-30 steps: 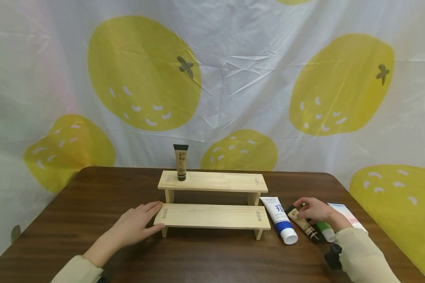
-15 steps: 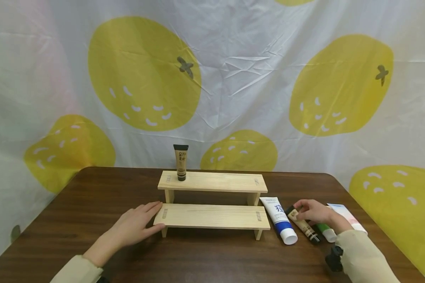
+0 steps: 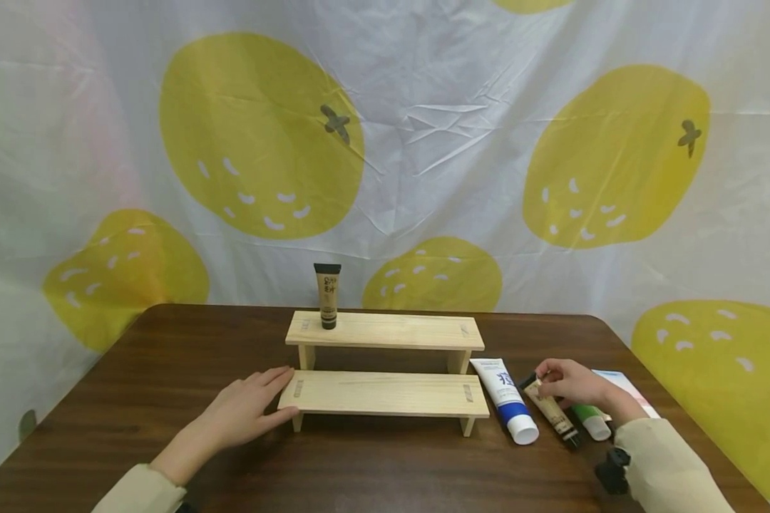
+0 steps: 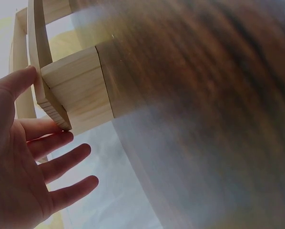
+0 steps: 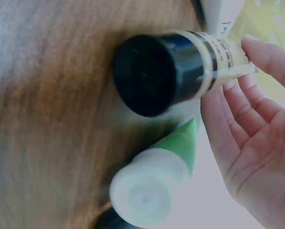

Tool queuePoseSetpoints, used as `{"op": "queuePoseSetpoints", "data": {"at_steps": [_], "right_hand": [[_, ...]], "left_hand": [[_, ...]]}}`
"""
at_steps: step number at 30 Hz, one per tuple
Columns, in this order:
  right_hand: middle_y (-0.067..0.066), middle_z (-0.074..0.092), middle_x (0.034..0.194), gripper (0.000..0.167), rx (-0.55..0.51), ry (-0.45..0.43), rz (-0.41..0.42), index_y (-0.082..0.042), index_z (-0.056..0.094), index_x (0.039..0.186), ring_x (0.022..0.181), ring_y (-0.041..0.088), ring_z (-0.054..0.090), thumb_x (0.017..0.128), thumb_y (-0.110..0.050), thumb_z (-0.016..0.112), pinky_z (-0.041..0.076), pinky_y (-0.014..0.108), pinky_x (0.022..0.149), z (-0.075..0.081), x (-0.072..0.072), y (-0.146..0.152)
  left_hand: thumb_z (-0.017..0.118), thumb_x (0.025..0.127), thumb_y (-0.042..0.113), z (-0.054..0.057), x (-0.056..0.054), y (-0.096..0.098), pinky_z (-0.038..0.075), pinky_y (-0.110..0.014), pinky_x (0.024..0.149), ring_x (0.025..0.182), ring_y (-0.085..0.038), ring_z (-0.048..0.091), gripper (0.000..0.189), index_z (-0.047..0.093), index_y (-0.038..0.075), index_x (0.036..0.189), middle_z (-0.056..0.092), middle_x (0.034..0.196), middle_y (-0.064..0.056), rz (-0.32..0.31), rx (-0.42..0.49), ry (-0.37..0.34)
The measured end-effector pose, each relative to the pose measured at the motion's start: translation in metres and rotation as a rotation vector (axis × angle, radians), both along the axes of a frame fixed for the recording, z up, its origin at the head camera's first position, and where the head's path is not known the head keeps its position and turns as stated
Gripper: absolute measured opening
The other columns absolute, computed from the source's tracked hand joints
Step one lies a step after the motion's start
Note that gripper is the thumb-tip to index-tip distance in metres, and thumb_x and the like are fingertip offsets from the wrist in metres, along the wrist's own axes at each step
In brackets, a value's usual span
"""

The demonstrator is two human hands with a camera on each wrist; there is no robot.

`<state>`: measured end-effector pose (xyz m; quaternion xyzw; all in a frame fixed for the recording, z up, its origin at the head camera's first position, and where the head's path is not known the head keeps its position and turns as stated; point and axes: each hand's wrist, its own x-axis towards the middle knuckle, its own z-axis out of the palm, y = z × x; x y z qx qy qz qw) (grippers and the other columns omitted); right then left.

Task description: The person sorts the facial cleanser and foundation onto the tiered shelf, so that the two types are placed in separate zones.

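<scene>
My right hand (image 3: 574, 381) pinches a beige cosmetic tube (image 3: 557, 419) with a black cap between thumb and fingers. Its cap end points toward the camera in the right wrist view, where the thumb lies on one side of the tube. Over at the left end of a two-tier wooden shelf (image 3: 385, 394), my left hand (image 3: 247, 407) touches the lower board with thumb and fingertips, the other fingers spread. A similar beige tube (image 3: 328, 296) stands upright, cap down, on the upper board's left part.
A white and blue tube (image 3: 505, 400) lies right of the shelf. Beside my right hand lie a green tube (image 3: 592, 420) with a white cap and a white-pink tube (image 3: 630, 392), partly hidden by the arm. A fruit-print cloth (image 3: 436, 178) hangs behind the brown table (image 3: 385, 474).
My right hand has shifted slightly, and the beige tube in it has turned a little and moved slightly toward me. The left hand stays at the shelf.
</scene>
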<state>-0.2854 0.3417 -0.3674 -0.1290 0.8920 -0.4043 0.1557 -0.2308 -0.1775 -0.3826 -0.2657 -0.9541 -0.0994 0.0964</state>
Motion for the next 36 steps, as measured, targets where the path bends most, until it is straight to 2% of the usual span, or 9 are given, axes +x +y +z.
{"op": "queuePoseSetpoints", "data": {"at_steps": [10, 18, 24, 31, 36], "right_hand": [[0.009, 0.057, 0.077, 0.025, 0.005, 0.067, 0.067, 0.006, 0.047, 0.101, 0.069, 0.022, 0.052, 0.081, -0.005, 0.058, 0.047, 0.039, 0.057, 0.014, 0.002, 0.000], [0.012, 0.056, 0.075, 0.023, 0.037, 0.164, 0.120, 0.003, 0.050, 0.102, 0.068, 0.028, 0.053, 0.083, -0.007, 0.058, 0.047, 0.042, 0.058, 0.027, 0.007, -0.003], [0.012, 0.056, 0.076, 0.022, 0.037, 0.228, 0.118, 0.003, 0.051, 0.101, 0.071, 0.027, 0.054, 0.082, -0.005, 0.059, 0.048, 0.039, 0.058, 0.035, 0.007, -0.004], [0.007, 0.057, 0.076, 0.021, 0.071, 0.292, 0.100, -0.002, 0.051, 0.101, 0.068, 0.021, 0.053, 0.083, -0.007, 0.059, 0.048, 0.037, 0.059, 0.041, 0.009, -0.007], [0.006, 0.057, 0.074, 0.019, 0.099, 0.337, 0.105, -0.004, 0.051, 0.100, 0.066, 0.021, 0.054, 0.084, -0.009, 0.059, 0.048, 0.035, 0.059, 0.044, 0.010, -0.012]], "left_hand": [[0.043, 0.085, 0.056, 0.000, 0.001, 0.000, 0.039, -0.052, 0.077, 0.106, -0.034, 0.048, 0.069, 0.047, 0.001, 0.126, 0.047, 0.124, -0.013, 0.002, -0.002, 0.009], [0.043, 0.085, 0.057, -0.002, 0.000, -0.001, 0.039, -0.052, 0.077, 0.106, -0.034, 0.048, 0.070, 0.047, 0.001, 0.127, 0.047, 0.124, -0.013, 0.002, -0.003, 0.008], [0.043, 0.085, 0.056, -0.003, -0.001, -0.001, 0.039, -0.052, 0.077, 0.105, -0.034, 0.048, 0.070, 0.047, 0.001, 0.126, 0.048, 0.124, -0.013, 0.000, -0.004, 0.018], [0.042, 0.085, 0.057, -0.001, 0.000, 0.000, 0.040, -0.051, 0.076, 0.105, -0.033, 0.049, 0.070, 0.047, 0.001, 0.126, 0.048, 0.124, -0.014, -0.002, -0.011, 0.015], [0.043, 0.085, 0.057, 0.000, 0.000, 0.000, 0.040, -0.052, 0.076, 0.105, -0.033, 0.049, 0.070, 0.047, 0.001, 0.127, 0.048, 0.124, -0.013, 0.003, -0.007, 0.012]]}}
